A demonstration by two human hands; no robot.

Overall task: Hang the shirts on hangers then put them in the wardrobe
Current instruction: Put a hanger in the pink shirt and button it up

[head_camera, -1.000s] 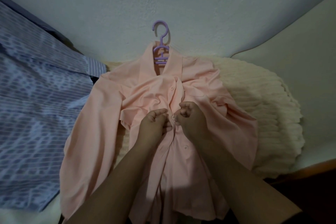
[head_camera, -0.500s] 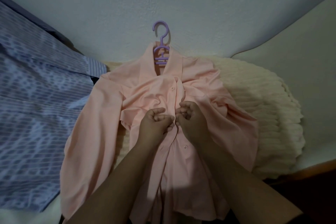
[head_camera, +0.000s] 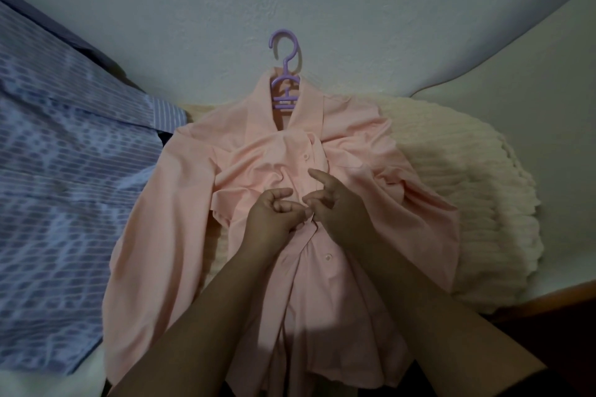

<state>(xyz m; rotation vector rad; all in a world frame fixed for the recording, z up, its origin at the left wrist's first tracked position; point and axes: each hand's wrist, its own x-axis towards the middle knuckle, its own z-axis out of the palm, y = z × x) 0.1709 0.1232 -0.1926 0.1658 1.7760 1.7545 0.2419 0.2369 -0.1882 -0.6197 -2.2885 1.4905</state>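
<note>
The step in hand seems to be buttoning. The left hand [head_camera: 274,219] and the right hand [head_camera: 335,208], fingers curled, pinch the front placket of the pale pink cotton shirt [head_camera: 322,284], which lies under them on a purple plastic hanger [head_camera: 283,87] just beyond. The next move needs a button further below.

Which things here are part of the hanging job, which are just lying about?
In the job:
pink shirt
purple hanger
left hand and right hand, pinching the shirt's front placket
blue patterned shirt, likely next

Lying about:
cream fluffy cushion
</note>
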